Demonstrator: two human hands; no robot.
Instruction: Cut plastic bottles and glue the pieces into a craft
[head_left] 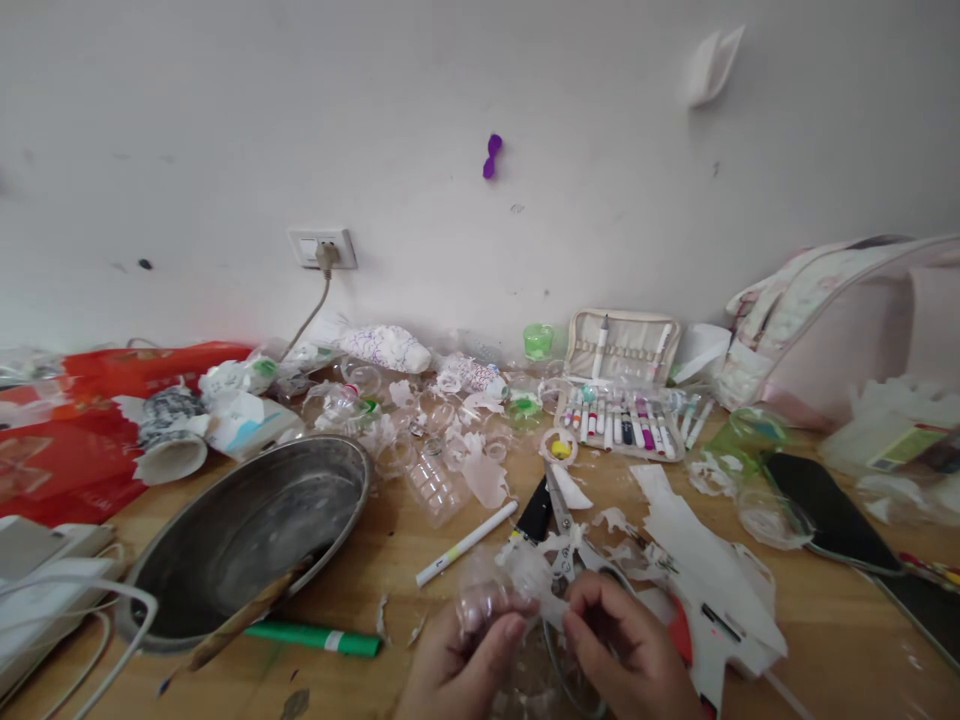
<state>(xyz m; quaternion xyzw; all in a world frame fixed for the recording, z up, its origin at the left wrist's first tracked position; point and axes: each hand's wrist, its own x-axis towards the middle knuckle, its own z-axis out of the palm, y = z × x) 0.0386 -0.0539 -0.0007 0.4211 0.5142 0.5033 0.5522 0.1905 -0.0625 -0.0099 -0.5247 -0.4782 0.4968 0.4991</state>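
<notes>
At the bottom centre, my left hand is closed on a piece of clear plastic. Close by on its right, my right hand pinches the edge of a thin whitish scrap that reaches toward the plastic. Scissors lie just beyond my hands, blades pointing away, beside a black-handled tool. A white marker rests on the table to the left of them. On the right is a white glue gun.
A metal basin with a brush across its rim stands left, near a green marker. Plastic and paper scraps lie behind. A marker case, phone and pink bag are at right.
</notes>
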